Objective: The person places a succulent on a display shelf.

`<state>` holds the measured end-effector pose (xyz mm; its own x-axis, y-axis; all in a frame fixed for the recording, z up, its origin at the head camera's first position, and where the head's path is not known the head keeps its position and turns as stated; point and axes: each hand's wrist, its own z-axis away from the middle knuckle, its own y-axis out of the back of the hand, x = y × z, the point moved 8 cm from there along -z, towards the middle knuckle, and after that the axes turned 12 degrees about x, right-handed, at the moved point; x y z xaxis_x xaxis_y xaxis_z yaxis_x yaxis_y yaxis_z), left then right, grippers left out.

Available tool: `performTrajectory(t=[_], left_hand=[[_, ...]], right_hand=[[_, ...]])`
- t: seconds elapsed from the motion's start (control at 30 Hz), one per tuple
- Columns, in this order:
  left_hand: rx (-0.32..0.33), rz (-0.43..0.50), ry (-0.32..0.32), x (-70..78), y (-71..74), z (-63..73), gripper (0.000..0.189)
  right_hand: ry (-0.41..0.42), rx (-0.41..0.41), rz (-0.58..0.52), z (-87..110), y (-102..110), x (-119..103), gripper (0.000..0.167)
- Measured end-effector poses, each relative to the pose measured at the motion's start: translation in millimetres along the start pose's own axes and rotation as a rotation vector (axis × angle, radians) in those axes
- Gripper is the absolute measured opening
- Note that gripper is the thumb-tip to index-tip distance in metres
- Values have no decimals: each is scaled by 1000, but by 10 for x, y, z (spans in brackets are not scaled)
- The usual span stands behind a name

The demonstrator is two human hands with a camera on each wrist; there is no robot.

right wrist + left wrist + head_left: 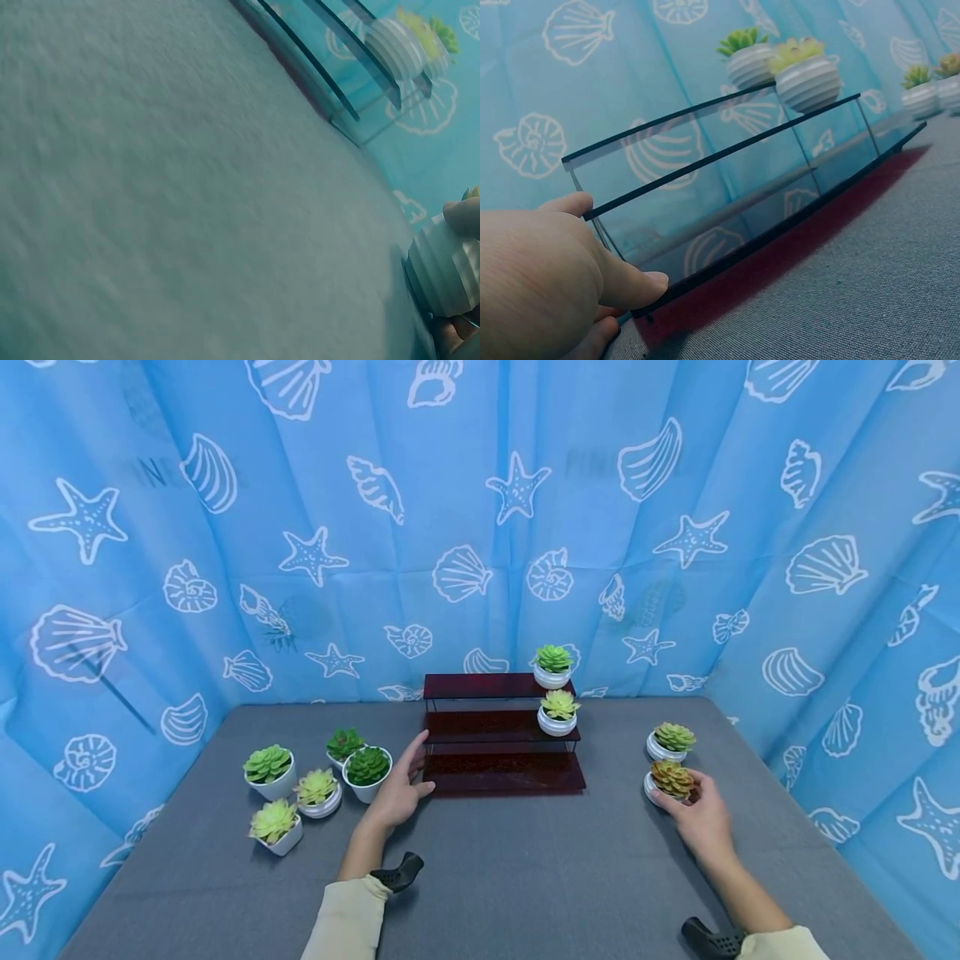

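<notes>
A dark red three-tier display stand (504, 727) stands at the back middle. My left hand (401, 789) is at its left end, fingers extended; in the left wrist view the thumb (657, 280) lies at the lowest tier's edge and a fingertip at the middle tier's corner. On the stand's right end sit a green potted succulent (552, 665) on the top tier and a pale yellow-green one (558, 712) on the middle tier. At the right, my right hand (705, 818) grips a reddish-brown potted succulent (671, 779) by its ribbed white pot (444, 266).
Just behind the right hand's plant stands another green potted succulent (671, 741). Several potted succulents cluster at the left, among them a dark green one (367, 766) close to my left hand and a pale one (275, 824) in front. A blue shell-patterned curtain (480, 527) borders the grey tabletop (525, 877).
</notes>
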<state>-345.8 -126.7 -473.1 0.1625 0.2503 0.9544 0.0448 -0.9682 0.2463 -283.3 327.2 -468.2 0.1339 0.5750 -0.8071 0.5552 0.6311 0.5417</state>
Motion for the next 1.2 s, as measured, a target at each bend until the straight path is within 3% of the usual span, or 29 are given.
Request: performTrajectory(t=[0.37, 0.8, 1.2], left_hand=[[-5, -5, 2, 7, -7, 3, 83], [-6, 0, 15, 9, -6, -2, 82], [-6, 10, 10, 9, 3, 2, 82]], right_hand=[[-2, -94, -60, 170, -171, -233, 74], [18, -147, -149, 237, -395, -501, 71], [115, -152, -125, 304, -628, -711, 66]])
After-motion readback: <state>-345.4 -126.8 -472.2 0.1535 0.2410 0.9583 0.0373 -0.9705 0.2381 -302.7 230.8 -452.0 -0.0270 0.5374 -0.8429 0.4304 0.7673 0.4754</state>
